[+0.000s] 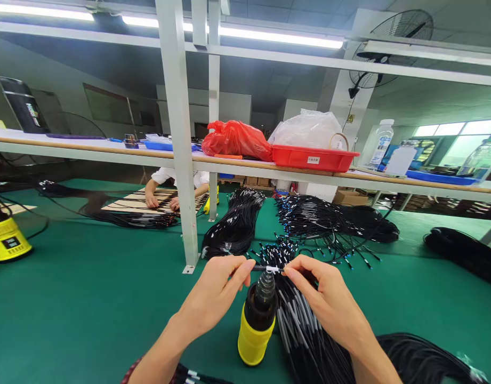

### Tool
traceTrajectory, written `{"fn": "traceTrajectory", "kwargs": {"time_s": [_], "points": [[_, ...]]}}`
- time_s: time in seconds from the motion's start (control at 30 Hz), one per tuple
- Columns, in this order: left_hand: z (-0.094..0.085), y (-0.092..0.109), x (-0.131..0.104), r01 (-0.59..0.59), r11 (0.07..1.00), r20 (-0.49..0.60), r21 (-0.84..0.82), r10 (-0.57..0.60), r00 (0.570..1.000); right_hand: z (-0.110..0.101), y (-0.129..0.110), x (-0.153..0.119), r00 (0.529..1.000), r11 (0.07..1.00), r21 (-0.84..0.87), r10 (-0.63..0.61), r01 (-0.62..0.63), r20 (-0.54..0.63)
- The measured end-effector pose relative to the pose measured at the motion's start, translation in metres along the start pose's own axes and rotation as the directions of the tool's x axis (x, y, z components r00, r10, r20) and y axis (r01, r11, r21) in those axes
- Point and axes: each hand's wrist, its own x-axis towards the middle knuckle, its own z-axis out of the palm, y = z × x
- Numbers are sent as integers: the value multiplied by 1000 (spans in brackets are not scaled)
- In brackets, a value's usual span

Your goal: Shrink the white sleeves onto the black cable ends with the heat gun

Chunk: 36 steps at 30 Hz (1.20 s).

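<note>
- A thin black cable with a white tip (269, 269) is stretched level between the two hands, directly above the nozzle of an upright yellow-and-black heat tool (256, 325) that stands on the green mat of the bench (89, 304)
- The left hand (213, 293) pinches the cable's near end between thumb and forefinger, fingers closed tight on it; the right hand (321, 293) pinches the other side just past the white tip, likewise closed on the cable
- Under the right hand lies a thick bundle of black cables with grey sleeves (305, 330), running toward the bottom edge; I judge these to be pieces waiting or already handled, and cannot tell which
- As a judgement, the work is in mid-run: one cable in hand over the tool; many more lie around; no sorted finished pile is clearly marked
- Beyond, I count two further heaps of black cables, one tidy skein (235, 224) by the white post (181, 133), one loose heap with blue and white tips (325, 221); a fourth dark coil (465, 250) lies far right
- A second yellow tool (5, 237) sits at the left edge, so two in all
- On the shelf: one red plastic tray (313, 158), one red bag (235, 140), one clear bag (307, 129), one plastic bottle (381, 143)
- Across the bench another person's two hands (161, 200) rest on a board of laid-out cables
</note>
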Motion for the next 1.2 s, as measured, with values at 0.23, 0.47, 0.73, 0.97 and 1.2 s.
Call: {"fn": "traceTrajectory", "kwargs": {"time_s": [0.23, 0.47, 0.73, 0.97, 1.2], "points": [[3, -1, 3, 15, 994, -42, -110, -20, 999, 0, 1, 0, 1000, 1000, 1, -13, 13, 16], [3, 2, 2, 32, 987, -23, -160, -37, 999, 1, 2, 2, 1000, 1000, 21, -6, 6, 0], [5, 2, 5, 59, 989, -25, -136, -63, 998, 1, 3, 2, 1000, 1000, -2, -11, 11, 13], [6, 0, 5, 64, 986, -56, -156, -73, 996, 6, 8, 6, 1000, 999, -35, -9, 10, 18], [6, -1, 6, 23, 987, -90, -160, -38, 995, 6, 14, 8, 1000, 1000, 9, 26, -26, -5]]}}
